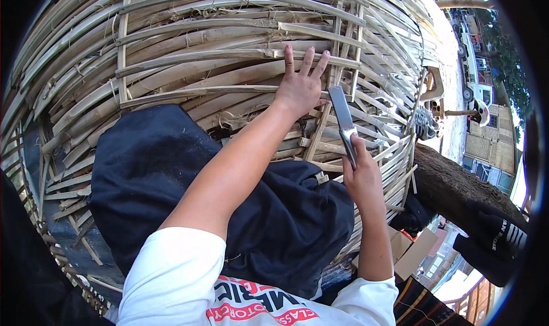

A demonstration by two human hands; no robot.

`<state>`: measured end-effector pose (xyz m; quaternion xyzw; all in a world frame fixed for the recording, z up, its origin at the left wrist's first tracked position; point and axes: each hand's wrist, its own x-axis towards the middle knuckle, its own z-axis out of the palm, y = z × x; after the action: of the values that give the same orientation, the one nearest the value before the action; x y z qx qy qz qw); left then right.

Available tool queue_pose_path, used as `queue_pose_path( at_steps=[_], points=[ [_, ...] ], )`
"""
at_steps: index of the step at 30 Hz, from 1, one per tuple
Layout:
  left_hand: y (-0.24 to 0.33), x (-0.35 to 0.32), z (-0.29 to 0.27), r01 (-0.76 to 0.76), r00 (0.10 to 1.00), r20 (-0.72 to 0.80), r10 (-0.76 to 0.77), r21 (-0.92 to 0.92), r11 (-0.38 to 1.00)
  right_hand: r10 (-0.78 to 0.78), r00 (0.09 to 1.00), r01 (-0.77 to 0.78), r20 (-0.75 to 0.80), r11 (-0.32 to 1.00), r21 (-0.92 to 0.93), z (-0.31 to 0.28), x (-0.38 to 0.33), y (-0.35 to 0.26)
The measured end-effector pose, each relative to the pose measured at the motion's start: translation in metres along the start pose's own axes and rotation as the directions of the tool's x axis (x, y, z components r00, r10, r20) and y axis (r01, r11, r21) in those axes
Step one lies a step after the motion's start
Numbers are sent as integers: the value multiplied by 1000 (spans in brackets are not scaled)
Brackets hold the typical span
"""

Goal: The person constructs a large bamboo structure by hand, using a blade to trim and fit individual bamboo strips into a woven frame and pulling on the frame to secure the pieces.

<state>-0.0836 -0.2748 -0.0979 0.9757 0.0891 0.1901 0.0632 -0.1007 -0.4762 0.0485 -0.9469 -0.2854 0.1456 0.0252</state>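
Observation:
My left hand [301, 87] reaches out with spread fingers and lies against a bamboo frame [240, 53], a lattice of long split slats crossed by upright strips. Its fingertips touch one of the slats near the frame's right end. In my right hand [364, 176] is a square-ended metal knife [342, 110], gripped by the handle, the flat blade pointing up and away from me. The blade is just to the right of my left hand and in front of the slats. A dark cloth [154, 149] covers my legs below the frame.
Many loose split bamboo strips [74, 97] lie under and around the frame. To the right are a thick log [457, 183], a cardboard box [416, 252] and a black sock-like item [494, 243]. A white truck [477, 92] stands farther off.

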Motion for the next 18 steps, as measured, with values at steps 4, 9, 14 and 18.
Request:
queue_pose_path(
  at_steps=[4,9,14,18],
  points=[
    [-1,-1,-1,4,1000,22,-4,8,1000,-146,981,153,-129,987,48,-16,2,-8],
    [3,-2,-3,18,999,49,-18,-10,1000,-55,997,59,44,994,-95,-7,7,-1],
    [1,-1,-2,22,997,74,-18,-59,998,-39,999,39,1,993,-115,3,3,0],
    [3,1,-3,37,996,88,-31,-66,997,-148,982,151,-121,988,15,-3,-1,0]
  ],
)
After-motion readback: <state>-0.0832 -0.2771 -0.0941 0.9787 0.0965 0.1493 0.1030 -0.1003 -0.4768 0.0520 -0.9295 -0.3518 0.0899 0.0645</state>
